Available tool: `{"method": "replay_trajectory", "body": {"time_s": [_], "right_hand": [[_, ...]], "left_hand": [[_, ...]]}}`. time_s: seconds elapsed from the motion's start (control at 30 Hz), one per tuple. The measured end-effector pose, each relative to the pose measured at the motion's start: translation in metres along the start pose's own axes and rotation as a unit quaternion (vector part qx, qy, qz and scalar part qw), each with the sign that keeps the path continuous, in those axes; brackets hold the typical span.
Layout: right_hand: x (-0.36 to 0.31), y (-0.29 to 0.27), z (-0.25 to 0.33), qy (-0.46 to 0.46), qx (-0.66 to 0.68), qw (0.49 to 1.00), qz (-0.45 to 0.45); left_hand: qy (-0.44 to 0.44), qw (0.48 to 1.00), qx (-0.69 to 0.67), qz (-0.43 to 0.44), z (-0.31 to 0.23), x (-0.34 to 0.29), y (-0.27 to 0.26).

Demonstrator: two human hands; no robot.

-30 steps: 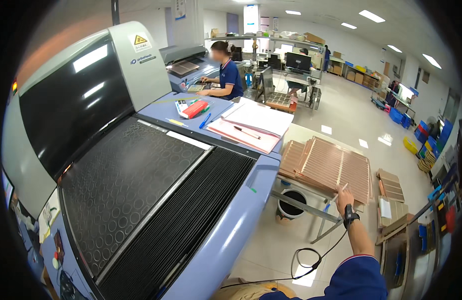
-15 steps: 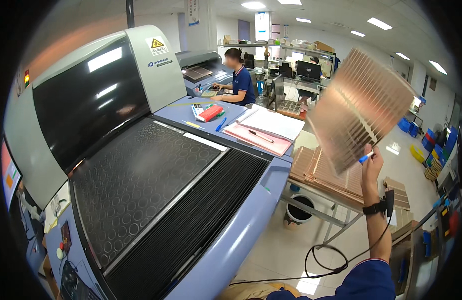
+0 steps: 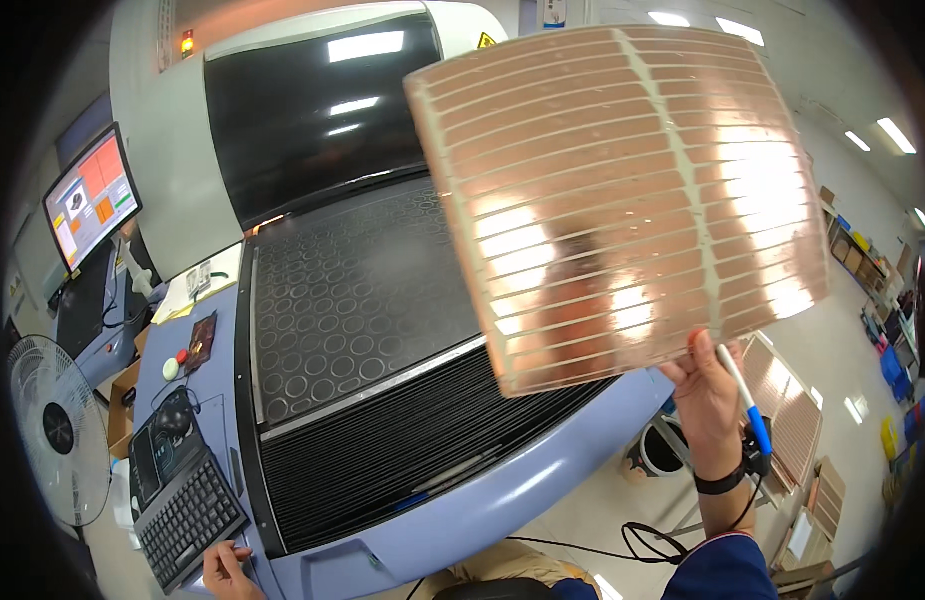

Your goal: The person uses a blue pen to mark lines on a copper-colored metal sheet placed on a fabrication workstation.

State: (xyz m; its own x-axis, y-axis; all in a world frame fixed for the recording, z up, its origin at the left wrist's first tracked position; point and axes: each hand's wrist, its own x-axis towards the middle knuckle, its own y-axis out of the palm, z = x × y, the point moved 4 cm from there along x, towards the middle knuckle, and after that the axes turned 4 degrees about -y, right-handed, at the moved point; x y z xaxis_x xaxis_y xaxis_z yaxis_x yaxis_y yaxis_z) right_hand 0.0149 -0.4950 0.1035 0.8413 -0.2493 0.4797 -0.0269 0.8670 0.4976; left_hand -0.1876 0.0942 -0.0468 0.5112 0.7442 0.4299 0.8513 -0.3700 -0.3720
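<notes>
Copper panel (image 3: 593, 215) aloft: the striped sheet fills the upper right of the frame, its lower edge pinched in your R hand (image 3: 708, 385), thumb on the face, w/ a blue-capped white pen (image 3: 746, 395) tucked in the same grip. Your L hand (image 3: 228, 575), bottom left, sits beside the black keyboard (image 3: 191, 525), fingers half curled; it's cut by the frame edge, so can't tell if it holds anything.

Risks, in our judgement: the panel could tilt or slip, b/c one hand grips it right of ctr and the wide left side hangs w/o support. The pen could scratch the copper, since it's wedged so near the face. The black cable (image 3: 651, 545) at your R wrist, looped lower right, could snag and jerk your arm. A dropped corner could knock the pleated cover (image 3: 423, 450), lower ctr.

The count: 1 panel in hand, 1 pen w/ it; 1 stack of panels (image 3: 783, 395), lower right; 1 bin (image 3: 661, 452) beside it; 1 keyboard, lower left; 1 fan (image 3: 58, 428), far left; 1 lit monitor (image 3: 93, 195), upper left; 2 buttons (image 3: 171, 369), 1 red, 1 pale green, mid left.
</notes>
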Motion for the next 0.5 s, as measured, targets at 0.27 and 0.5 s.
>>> {"method": "replay_trajectory", "body": {"time_s": [0.27,0.5], "right_hand": [[-0.035,0.091,-0.083,0.183,0.100,0.974,0.084],[-0.052,0.113,-0.110,0.187,0.134,0.970,0.083]], "left_hand": [[0.017,0.995,0.083,-0.058,-0.059,-0.019,-0.005],[0.020,0.993,0.096,-0.062,-0.069,-0.018,0.003]]}}
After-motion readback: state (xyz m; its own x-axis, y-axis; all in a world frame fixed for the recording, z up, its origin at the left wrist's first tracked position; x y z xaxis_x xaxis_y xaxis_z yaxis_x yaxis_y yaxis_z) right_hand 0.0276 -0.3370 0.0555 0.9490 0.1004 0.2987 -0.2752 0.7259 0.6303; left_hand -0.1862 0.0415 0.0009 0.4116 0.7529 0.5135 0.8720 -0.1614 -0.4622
